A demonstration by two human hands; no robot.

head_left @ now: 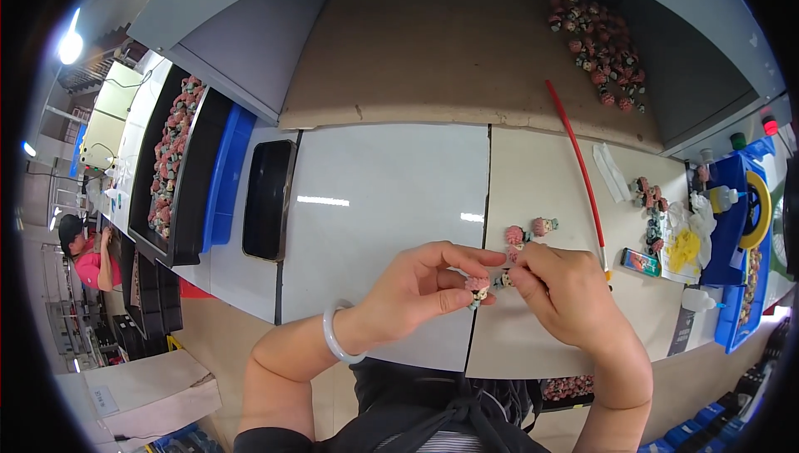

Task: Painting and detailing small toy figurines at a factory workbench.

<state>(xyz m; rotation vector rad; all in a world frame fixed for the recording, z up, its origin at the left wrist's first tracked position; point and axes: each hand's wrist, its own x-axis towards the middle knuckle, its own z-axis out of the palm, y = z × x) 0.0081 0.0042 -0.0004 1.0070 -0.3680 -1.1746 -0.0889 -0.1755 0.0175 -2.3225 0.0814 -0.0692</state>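
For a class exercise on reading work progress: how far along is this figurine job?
Done, it seems: two figurines lie just beyond the hands. In hand: left hand and right hand pinch one figurine. Left: probably the pile on the board and the full tray.

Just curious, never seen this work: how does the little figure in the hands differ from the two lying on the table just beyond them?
The pink-capped figurine in the hands is pinched between the fingers of the left hand and right hand, lifted off the table and partly hidden. The two loose figurines lie untouched on their sides, fully visible. All look alike in size, with pink tops.
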